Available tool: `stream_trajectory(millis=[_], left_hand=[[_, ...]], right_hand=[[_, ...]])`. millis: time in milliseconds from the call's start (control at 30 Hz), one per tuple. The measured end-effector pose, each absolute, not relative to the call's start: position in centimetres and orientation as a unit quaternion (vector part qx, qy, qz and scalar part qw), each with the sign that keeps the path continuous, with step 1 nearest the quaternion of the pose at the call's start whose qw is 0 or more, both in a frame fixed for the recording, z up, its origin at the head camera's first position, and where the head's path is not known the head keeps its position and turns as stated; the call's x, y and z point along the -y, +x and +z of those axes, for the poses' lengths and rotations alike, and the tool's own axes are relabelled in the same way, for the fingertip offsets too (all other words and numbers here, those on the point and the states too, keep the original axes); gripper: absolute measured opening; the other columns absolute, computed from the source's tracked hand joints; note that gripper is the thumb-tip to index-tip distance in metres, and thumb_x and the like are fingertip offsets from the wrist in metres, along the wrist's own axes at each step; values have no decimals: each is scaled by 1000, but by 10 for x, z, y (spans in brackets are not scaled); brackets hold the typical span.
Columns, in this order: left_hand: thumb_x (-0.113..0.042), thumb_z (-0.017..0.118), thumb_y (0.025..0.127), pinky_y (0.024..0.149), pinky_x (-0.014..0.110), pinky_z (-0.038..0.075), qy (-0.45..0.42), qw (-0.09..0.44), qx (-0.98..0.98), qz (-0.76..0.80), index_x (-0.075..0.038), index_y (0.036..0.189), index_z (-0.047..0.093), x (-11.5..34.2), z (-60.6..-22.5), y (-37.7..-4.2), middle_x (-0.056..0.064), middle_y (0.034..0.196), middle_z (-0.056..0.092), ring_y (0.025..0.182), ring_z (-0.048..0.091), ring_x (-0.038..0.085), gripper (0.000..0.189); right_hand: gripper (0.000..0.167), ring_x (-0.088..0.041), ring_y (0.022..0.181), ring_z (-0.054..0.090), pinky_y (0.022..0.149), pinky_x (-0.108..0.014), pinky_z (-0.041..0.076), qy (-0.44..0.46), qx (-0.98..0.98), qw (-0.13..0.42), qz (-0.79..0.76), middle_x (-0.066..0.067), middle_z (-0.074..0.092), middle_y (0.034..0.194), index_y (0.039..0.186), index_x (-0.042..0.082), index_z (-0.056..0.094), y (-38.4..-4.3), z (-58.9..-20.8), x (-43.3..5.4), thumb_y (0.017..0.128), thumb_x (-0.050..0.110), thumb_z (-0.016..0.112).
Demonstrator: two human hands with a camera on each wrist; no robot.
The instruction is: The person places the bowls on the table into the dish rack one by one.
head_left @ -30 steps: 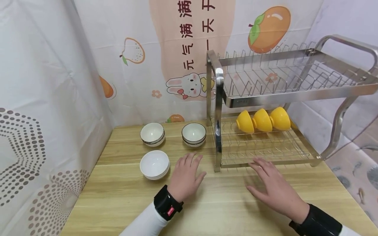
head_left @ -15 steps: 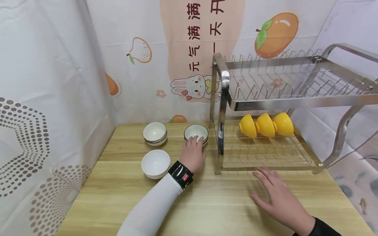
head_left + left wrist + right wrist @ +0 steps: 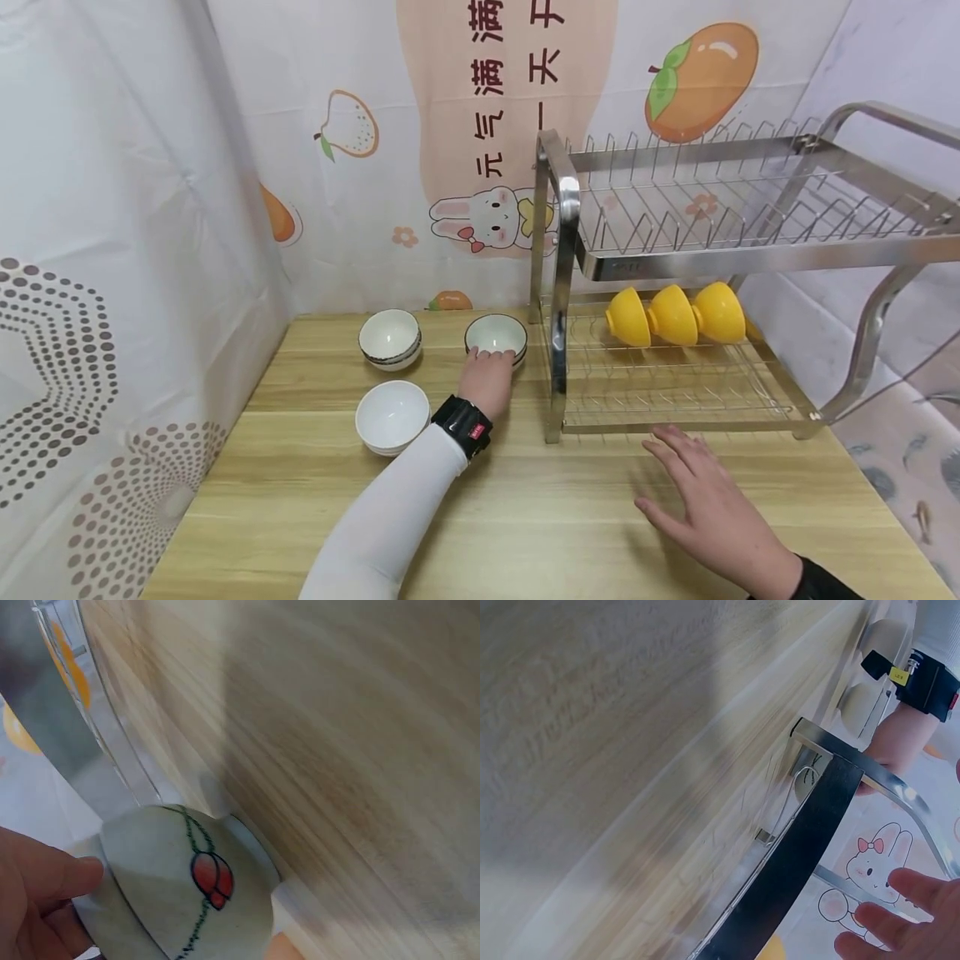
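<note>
Dark-rimmed bowls (image 3: pixel 496 333), stacked one in another, stand upright near the middle of the head frame, on the wood-grained table (image 3: pixel 540 517) and just beside the left post of the metal rack (image 3: pixel 750 260). The left hand (image 3: pixel 487 385) pinches the upper bowl at its near rim, fingers hooked over the edge; the left wrist view shows the thumb pressed to the outer wall, and a red flower motif (image 3: pixel 212 879) painted on the stack's side. The right hand (image 3: pixel 708 512), at the lower right of the head frame, is spread loosely with fingers apart and has hold of nothing; it is in front of the rack's lower front bar. Left of the gripped stack, a second dark-rimmed stack (image 3: pixel 389 339) stands well apart, and nearer the bottom of the frame sits a stack of plain white bowls (image 3: pixel 392 417), partly behind the left sleeve (image 3: pixel 382 512). On the rack's lower tier, at right of centre, three yellow bowls (image 3: pixel 672 317) lie tipped on their sides in a row. A curtain (image 3: pixel 322 225) printed with fruit and a rabbit (image 3: pixel 491 217) hangs along the top of the frame.
</note>
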State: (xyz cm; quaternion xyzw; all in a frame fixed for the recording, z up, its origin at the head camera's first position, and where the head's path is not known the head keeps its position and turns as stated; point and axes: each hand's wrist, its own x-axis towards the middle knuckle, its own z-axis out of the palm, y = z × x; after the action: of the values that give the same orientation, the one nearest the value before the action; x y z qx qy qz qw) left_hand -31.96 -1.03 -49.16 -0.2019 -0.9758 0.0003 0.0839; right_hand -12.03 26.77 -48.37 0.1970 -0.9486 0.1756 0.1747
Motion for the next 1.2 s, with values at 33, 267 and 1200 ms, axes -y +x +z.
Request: stream_trajectory(millis=[33,267,1200], left_hand=[[-11,58,95,110,48,35,-202,85,976,1,-15,128,64,10,-491,-320,3,115,71,104,64,25,34],[-10,61,93,94,39,44,-210,105,972,-7,-17,113,71,12,-488,-322,0,102,74,90,67,22,24],[-18,60,98,92,38,45,-213,147,959,-116,-12,108,68,23,-476,-319,2,97,72,90,61,22,14]], right_hand=[[69,-38,129,42,121,-30,2,198,948,175,176,-17,49,141,133,2,55,-120,-484,-268,79,36,82],[69,-37,129,42,122,-33,4,191,950,169,180,-16,48,141,134,2,54,-119,-484,-269,79,35,82],[68,-38,128,43,122,-38,9,190,948,170,190,-16,49,139,133,2,55,-118,-478,-267,79,33,82]])
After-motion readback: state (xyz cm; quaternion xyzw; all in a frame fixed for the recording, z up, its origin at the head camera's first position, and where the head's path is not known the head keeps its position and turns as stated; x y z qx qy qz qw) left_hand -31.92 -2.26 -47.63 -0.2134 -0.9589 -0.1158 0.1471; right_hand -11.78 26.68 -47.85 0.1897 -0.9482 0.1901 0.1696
